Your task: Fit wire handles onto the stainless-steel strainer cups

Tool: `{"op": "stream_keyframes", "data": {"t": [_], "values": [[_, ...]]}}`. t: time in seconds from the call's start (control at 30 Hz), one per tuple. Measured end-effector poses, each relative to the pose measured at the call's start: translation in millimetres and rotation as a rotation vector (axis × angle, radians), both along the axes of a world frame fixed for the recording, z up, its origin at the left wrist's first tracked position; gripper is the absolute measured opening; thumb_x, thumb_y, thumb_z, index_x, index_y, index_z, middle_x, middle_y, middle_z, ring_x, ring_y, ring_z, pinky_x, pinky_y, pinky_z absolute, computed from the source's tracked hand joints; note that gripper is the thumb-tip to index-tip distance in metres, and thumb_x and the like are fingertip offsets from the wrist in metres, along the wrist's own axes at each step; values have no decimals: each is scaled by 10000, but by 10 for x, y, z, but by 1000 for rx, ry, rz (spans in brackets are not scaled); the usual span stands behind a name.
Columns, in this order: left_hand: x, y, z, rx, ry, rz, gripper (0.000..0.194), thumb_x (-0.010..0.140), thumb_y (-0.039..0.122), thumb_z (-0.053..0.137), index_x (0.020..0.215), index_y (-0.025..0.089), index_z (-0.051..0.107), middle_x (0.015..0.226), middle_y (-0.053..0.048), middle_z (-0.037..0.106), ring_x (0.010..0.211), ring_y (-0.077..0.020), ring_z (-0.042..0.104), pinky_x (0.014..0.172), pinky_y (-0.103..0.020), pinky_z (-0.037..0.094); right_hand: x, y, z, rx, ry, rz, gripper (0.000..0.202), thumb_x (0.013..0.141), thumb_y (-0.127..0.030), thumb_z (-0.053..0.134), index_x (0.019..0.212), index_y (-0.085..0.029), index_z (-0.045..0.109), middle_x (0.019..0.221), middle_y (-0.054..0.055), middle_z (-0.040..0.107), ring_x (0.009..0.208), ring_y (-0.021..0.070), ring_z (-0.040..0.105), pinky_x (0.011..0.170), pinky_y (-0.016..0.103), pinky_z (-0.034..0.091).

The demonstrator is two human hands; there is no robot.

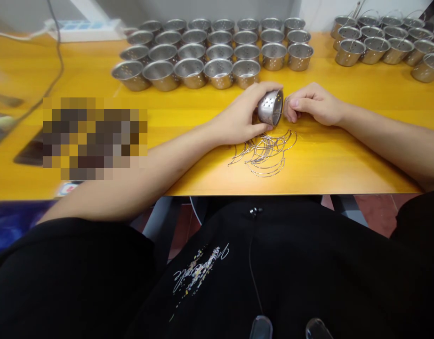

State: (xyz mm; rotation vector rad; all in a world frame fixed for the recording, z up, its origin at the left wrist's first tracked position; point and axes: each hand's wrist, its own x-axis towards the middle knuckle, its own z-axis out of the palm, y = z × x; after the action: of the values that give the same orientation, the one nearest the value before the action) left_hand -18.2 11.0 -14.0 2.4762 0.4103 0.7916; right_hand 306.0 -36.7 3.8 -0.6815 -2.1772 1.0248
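My left hand [240, 113] is wrapped round a small perforated metal cup [268, 106], tilted on its side with its mouth towards the right. Just right of that mouth, my right hand [314, 104] is closed in a pinch. A thin wire handle [281, 112] shows at the cup's mouth beside the pinching fingers; most of it is hard to make out. Below the cup, a loose pile of curved wire handles [268, 153] lies on the yellow table [326, 165].
Rows of perforated metal cups [219, 74] without handles stand behind my hands. At the back right is another group of cups [375, 49], with wire handles on them. A power strip [88, 30] and a dark cable [60, 56] are at the left, near a blurred-out patch [93, 136].
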Motion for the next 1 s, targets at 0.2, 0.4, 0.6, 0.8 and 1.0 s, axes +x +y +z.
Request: {"op": "stream_keyframes", "data": {"t": [0.2, 0.4, 0.6, 0.8, 1.0], "values": [[21, -12, 9, -33, -1, 2, 997, 906, 479, 1034, 1818, 306, 671, 1887, -174, 704, 1813, -541, 621, 1621, -765, 423, 24, 82, -56, 48, 36, 70, 779, 1307, -831, 704, 827, -222, 777, 802, 39, 760, 751, 190, 651, 737, 333, 471], [5, 26, -33, 9, -6, -18, 1047, 905, 457, 1004, 1872, 318, 625, 1913, -174, 675, 1780, -531, 648, 1606, -776, 440, 29, 75, -46, 56, 22, 66, 846, 1266, -940, 695, 843, -213, 787, 814, 36, 760, 757, 181, 641, 750, 337, 476], [13, 48, -39, -16, -4, -7, 1033, 894, 465, 1020, 1847, 329, 645, 1898, -171, 689, 1775, -534, 648, 1601, -779, 440, 14, 23, -11, 13, 15, 8, 826, 1218, -949, 768, 815, -229, 791, 798, 38, 759, 753, 207, 635, 751, 364, 484], [12, 7, -6, -14, -8, -8, 990, 913, 476, 1009, 1827, 312, 666, 1906, -177, 690, 1768, -538, 654, 1603, -782, 437, 20, 20, 5, 7, -1, 15, 825, 1231, -927, 774, 814, -215, 779, 797, 44, 762, 757, 194, 637, 752, 352, 478], [12, -3, -7, -16, -8, 6, 1003, 900, 456, 1005, 1828, 283, 668, 1906, -187, 692, 1761, -540, 660, 1599, -767, 451, 35, 60, -29, 44, 1, 48, 795, 1278, -873, 736, 818, -226, 778, 809, 26, 766, 748, 190, 641, 740, 345, 474]]}}
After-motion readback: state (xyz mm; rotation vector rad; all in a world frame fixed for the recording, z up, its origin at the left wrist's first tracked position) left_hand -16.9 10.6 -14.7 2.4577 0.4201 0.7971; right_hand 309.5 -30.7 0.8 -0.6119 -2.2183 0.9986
